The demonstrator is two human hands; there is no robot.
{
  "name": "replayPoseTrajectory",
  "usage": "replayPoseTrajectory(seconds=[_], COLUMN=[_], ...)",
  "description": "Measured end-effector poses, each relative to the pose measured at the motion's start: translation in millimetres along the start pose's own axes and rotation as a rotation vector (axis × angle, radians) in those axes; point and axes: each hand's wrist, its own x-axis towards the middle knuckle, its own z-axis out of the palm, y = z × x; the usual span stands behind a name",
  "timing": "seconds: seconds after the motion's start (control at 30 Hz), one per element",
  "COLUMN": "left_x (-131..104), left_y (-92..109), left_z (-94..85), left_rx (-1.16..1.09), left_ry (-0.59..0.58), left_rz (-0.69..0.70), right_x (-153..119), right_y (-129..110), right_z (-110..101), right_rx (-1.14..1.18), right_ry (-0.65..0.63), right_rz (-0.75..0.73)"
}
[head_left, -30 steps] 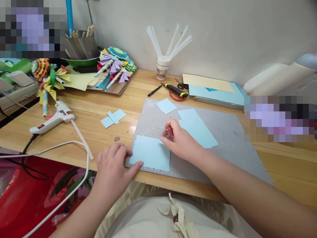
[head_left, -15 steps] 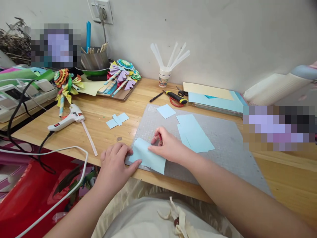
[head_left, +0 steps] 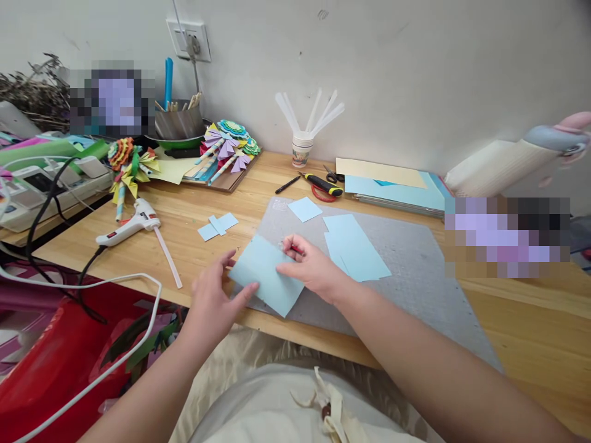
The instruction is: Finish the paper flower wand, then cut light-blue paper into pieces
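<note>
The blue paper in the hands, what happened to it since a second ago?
The blue paper lay flat on the grey mat; now both hands have lifted and tilted it. The left hand went from pressing its edge to pinching it, and the right hand grips its other side, still holding a small red tool. The other blue sheets and glue gun stayed put.

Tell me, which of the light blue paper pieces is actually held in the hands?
The blue sheet at the near edge of the cutting mat, pinched between left hand and right hand. The other blue pieces lie flat, untouched.
</note>
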Motion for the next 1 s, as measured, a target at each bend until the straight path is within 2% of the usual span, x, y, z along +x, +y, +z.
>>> replayPoseTrajectory(seconds=[0.1, 0.17, 0.33, 0.4, 0.5, 0.57, 0.63, 0.7, 0.77, 0.83, 0.93, 0.97, 1.0], left_x=[14, 26, 45, 43, 29, 19, 12, 11, 18, 32, 59, 67, 74], left_y=[9, 18, 40, 44, 42, 41, 42, 47, 52, 55, 54, 53, 52], left_z=[3.6, 7.2, 14.4, 16.8, 21.5, 24.6, 26.6, 27.5, 28.4, 30.2, 34.4, 35.5, 36.4], left_rx=[-0.23, -0.281, -0.215, -0.174, -0.096, 0.001, 0.092, 0.126, 0.127, 0.13, 0.143, 0.153, 0.164], left_ry=[-0.013, -0.016, 0.068, 0.032, -0.085, -0.182, -0.257, -0.317, -0.376, -0.426, -0.454, -0.46, -0.465], left_rz=[0.076, 0.169, 0.38, 0.501, 0.64, 0.683, 0.676, 0.609, 0.494, 0.366, 0.262, 0.24, 0.225], right_x=[0, -1, -16, -30, -52, -64, -70, -69, -65, -58, -49, -47, -45], right_y=[-3, -5, -3, 3, 15, 23, 28, 28, 25, 20, 12, 10, 8], right_z=[-14, -25, -56, -67, -77, -80, -80, -79, -76, -72, -62, -59, -55], right_rx=[0.129, 0.119, -0.142, -0.25, -0.465, -0.601, -0.671, -0.713, -0.753, -0.752, -0.715, -0.728, -0.761], right_ry=[0.095, 0.143, 0.293, 0.249, 0.091, -0.021, -0.066, -0.035, 0.032, 0.161, 0.447, 0.488, 0.462], right_rz=[-0.093, -0.176, -0.476, -0.517, -0.45, -0.402, -0.362, -0.3, -0.215, -0.194, -0.349, -0.443, -0.54])
